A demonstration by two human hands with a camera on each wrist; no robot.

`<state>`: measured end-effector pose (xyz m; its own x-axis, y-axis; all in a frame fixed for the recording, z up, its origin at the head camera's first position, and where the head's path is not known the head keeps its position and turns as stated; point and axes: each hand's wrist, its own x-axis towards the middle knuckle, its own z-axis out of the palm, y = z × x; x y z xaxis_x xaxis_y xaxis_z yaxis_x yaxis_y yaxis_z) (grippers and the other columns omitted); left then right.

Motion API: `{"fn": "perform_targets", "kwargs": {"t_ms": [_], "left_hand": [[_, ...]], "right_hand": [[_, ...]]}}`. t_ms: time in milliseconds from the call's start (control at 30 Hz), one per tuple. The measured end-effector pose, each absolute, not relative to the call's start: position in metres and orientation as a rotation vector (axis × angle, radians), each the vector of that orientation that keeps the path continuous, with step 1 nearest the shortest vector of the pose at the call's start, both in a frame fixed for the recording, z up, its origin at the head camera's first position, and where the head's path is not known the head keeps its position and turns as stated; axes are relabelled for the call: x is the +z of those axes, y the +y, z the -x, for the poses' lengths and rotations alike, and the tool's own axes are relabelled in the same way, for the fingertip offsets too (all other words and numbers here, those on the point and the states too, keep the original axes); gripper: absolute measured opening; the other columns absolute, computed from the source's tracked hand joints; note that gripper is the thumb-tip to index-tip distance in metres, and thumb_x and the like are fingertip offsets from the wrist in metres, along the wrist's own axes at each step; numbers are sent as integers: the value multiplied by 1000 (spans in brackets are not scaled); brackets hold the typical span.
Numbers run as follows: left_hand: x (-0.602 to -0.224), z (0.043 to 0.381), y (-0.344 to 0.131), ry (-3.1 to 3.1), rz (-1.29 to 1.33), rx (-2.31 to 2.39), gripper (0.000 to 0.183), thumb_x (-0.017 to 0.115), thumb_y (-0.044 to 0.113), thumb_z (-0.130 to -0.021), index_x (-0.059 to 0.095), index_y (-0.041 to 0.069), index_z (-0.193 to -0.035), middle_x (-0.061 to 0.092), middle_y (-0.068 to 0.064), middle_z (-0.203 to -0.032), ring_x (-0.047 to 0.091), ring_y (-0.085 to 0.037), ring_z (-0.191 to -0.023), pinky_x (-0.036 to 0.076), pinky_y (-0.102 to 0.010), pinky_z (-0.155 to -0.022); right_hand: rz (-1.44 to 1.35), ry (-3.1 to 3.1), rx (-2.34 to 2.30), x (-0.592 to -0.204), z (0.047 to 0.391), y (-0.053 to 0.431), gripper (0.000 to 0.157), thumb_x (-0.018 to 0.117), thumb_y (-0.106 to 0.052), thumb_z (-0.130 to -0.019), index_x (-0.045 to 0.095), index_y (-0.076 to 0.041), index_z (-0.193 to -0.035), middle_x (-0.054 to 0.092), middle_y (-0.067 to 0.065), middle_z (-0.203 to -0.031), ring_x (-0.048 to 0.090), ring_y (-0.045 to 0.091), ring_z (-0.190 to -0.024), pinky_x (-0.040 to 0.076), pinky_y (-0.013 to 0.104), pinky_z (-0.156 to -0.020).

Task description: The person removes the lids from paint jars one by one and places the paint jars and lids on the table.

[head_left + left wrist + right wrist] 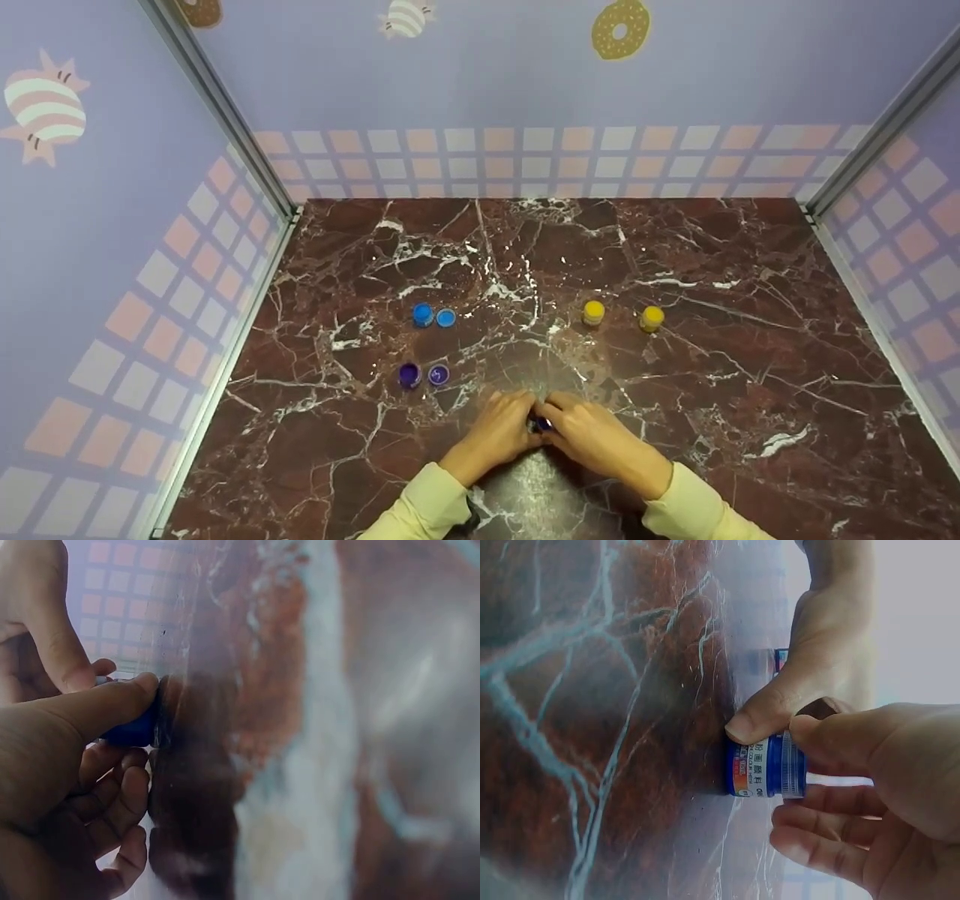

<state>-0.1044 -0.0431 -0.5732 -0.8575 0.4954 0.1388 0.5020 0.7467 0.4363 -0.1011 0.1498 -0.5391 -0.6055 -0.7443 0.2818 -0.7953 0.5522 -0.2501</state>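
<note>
A small blue paint jar with a printed label stands upright on the table between the two hands; in the head view they mostly hide it. My left hand holds the jar's body, its thumb pressed along the side near the base. At the top, the fingers and thumb of my right hand pinch the ribbed, translucent lid. From the left wrist view, the left thumb crosses the front of the jar, with the right hand beyond it.
Farther left stand an open purple paint jar with a round purple-stained lid beside it, and a blue jar next to a blue lid. Two yellow jars stand right of centre. Patterned walls enclose the marble-look table.
</note>
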Motion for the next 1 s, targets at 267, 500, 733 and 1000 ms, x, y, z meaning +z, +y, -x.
{"fn": "perform_targets", "kwargs": {"t_ms": [267,500,733,1000], "left_hand": [[-572,106,-42,-2934,803,-782,52,90,35,-77,70,10,-118,74,-3,-111,69,-19,-101,48,-37,-89],[-572,108,-41,-2954,776,-798,36,91,33,-74,65,15,-91,67,3,-88,65,-18,-81,42,-34,-78],[-574,107,-41,-2956,763,-809,37,91,33,-74,68,14,-95,69,3,-91,67,-19,-85,42,-35,-81],[-573,106,-42,-2975,774,-865,42,91,34,-75,68,13,-104,70,3,-96,66,-16,-89,42,-34,-86]], "right_hand": [[-1470,-2530,620,-538,105,155,33,75,5,-78,73,-6,-109,67,4,-110,61,20,-96,56,33,-82],[-1547,-2458,642,-542,110,157,39,72,11,-71,74,-10,-103,69,-1,-106,60,18,-96,54,32,-85],[-1567,-2480,761,-544,115,160,37,71,7,-73,77,-10,-106,71,1,-114,61,20,-105,53,36,-94],[-1195,-2512,1066,-543,117,159,23,74,4,-82,76,-5,-102,71,8,-108,65,19,-95,58,34,-81]]}}
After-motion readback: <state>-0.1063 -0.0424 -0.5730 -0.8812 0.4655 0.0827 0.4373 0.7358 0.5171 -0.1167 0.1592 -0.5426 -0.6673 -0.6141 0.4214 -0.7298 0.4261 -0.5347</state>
